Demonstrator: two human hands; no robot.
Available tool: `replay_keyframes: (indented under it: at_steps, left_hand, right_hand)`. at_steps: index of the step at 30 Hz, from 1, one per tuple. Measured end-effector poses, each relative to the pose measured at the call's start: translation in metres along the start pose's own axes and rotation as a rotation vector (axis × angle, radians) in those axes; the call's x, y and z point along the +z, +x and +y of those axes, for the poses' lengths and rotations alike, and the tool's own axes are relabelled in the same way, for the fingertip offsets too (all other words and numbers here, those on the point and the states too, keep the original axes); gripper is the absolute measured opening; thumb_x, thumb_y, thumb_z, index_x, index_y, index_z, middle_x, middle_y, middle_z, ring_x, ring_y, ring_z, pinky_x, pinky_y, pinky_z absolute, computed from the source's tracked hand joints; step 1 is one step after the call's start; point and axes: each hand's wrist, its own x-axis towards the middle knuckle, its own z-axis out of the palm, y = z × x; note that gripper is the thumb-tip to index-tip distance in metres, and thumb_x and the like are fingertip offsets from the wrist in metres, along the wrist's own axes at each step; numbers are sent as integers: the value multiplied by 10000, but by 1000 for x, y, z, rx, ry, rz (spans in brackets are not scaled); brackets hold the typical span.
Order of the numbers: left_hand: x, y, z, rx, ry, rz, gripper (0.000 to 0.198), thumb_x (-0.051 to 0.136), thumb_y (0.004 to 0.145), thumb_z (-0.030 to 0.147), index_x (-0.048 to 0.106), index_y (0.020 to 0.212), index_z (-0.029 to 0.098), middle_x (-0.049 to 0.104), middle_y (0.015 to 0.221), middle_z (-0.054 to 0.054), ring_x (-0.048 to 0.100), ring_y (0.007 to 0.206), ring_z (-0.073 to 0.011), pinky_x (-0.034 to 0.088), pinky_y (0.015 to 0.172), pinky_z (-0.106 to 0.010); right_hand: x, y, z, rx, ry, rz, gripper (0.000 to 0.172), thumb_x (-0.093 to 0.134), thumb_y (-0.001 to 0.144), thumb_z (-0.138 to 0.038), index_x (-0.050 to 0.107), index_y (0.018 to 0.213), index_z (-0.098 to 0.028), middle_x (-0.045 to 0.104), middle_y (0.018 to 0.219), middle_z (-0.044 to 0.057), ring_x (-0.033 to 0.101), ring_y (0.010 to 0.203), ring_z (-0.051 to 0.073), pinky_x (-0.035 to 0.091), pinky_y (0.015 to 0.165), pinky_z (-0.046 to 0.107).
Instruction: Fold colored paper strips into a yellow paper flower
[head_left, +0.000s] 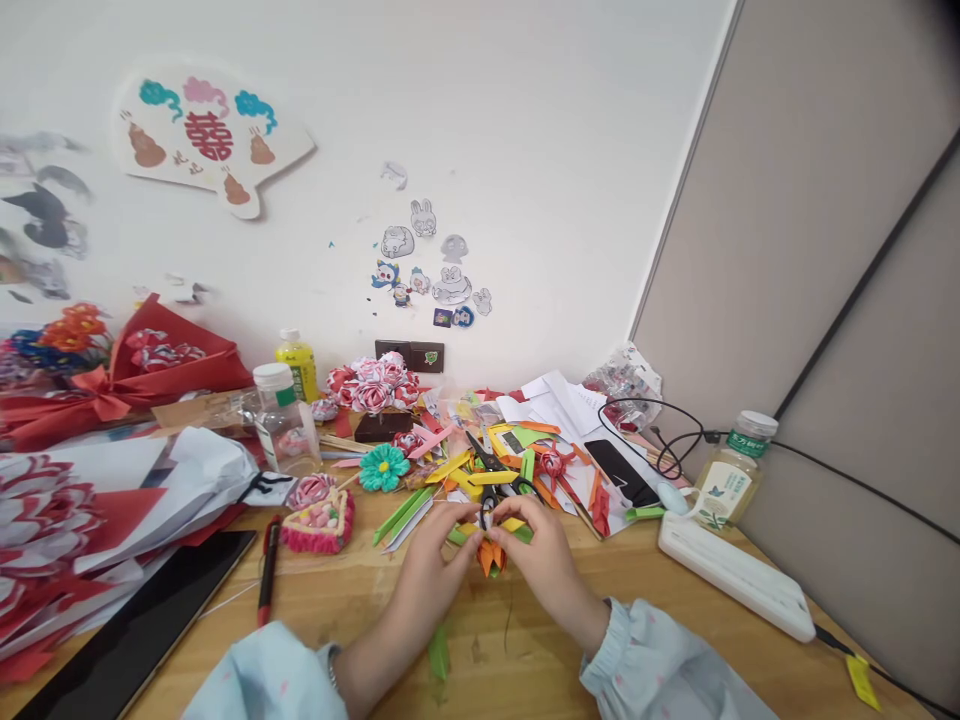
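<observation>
While the scissors [486, 458] are laid among scraps on the table [540, 650], a paper flower [492, 560] is held on their near side.
By the thumb and fingers of both the left hand [439, 550] and the right hand [541, 545], the orange, yellow and green paper flower is pinched; whether the scissors are also touched by the fingertips cannot be told. To the left of the scissors, a turquoise flower [384, 467] is placed, and farther left a pink-edged box [319, 522] and a pen [268, 570] are seen. To the right of the scissors, a phone [621, 472] and, farther, a white power strip [735, 575] are found.
</observation>
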Motion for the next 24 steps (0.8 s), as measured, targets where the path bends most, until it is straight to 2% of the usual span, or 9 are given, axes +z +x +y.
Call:
replay_keyframes:
  at_steps: [8,15,20,24]
  left_hand:
    - [0,1,-5,100,57,-6,86,572,770,180,627,832,204,659,867,-52,602,874,-213,473,784,-320]
    - [-10,4,-8,162,69,-168,48,567,801,169,583,830,203,637,850,-21,589,831,-174,464,775,-279]
    - [-17,9,-4,229,98,-266,54,561,823,192,568,769,190,626,806,-18,577,773,-158,463,718,-252]
    - [-19,9,1,378,164,-324,119,516,859,186,569,752,183,613,772,-23,559,735,-145,457,681,-237]
  right_hand:
    - [0,-2,0,-10,32,-18,144,616,709,-102,573,794,-210,599,835,11,580,821,184,465,745,306]
    - [-8,0,-10,-191,-15,-91,147,639,738,-94,580,793,-217,608,814,10,545,820,183,436,738,305]
    - [-12,1,-13,-277,-26,-148,87,651,776,-162,584,791,-217,610,791,12,538,800,183,434,717,305]
    - [-12,1,-15,-325,-23,-127,79,648,794,-218,575,761,-211,607,758,12,535,761,177,437,680,300]
